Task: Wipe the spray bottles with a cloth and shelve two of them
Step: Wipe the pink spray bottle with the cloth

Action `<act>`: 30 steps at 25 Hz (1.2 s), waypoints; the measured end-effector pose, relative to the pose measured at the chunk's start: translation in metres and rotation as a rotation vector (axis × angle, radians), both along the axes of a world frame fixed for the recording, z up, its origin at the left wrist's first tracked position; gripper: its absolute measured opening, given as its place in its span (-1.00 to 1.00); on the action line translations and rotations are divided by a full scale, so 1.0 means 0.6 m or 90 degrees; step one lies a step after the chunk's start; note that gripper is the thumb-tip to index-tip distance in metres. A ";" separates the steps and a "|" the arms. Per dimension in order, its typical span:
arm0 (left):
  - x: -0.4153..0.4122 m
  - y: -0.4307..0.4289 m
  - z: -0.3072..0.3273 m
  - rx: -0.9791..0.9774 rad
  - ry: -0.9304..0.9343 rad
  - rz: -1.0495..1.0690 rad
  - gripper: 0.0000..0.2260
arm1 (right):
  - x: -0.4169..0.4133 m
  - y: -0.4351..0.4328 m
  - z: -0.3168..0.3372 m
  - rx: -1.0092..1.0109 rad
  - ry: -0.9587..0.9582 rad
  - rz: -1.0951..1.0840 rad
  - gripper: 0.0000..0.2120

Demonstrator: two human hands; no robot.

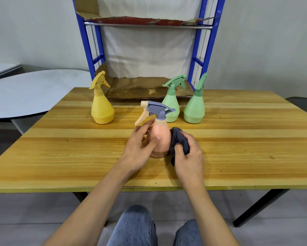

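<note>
A pink spray bottle with a grey-blue spray head stands on the wooden table in the middle. My left hand grips its left side, thumb across the body. My right hand holds a dark grey cloth pressed against the bottle's right side. Behind stand a yellow spray bottle at the left and two green spray bottles at the right. The blue metal shelf rises behind the table, its lower level lined with cardboard.
A round grey table sits to the left of the wooden one. A white sheet hangs at the back of the shelf. The upper shelf level carries cardboard too. My knees in jeans show below the table's front edge.
</note>
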State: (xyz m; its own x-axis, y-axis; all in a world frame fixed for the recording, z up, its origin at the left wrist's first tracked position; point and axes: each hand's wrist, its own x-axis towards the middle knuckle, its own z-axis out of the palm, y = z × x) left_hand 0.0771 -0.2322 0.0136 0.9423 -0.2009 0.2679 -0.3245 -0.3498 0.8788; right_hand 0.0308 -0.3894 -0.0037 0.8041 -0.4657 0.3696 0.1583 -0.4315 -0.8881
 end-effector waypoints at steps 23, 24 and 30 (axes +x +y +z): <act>-0.014 0.002 0.008 0.002 -0.030 -0.034 -0.65 | 0.033 0.027 0.067 0.001 -0.039 0.066 -0.62; -0.013 0.002 0.008 0.008 -0.036 -0.029 -0.64 | 0.031 0.029 0.055 0.020 -0.041 0.055 -0.61; -0.012 0.001 0.008 0.023 -0.048 -0.031 -0.62 | 0.028 0.015 0.045 0.032 0.012 0.030 -0.75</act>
State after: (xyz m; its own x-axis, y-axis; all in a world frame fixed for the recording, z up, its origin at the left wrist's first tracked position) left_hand 0.0699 -0.2318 0.0181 0.9084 -0.2573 0.3295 -0.4069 -0.3631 0.8382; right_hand 0.0473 -0.3804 0.0234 0.8319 -0.4447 0.3318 0.1608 -0.3792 -0.9112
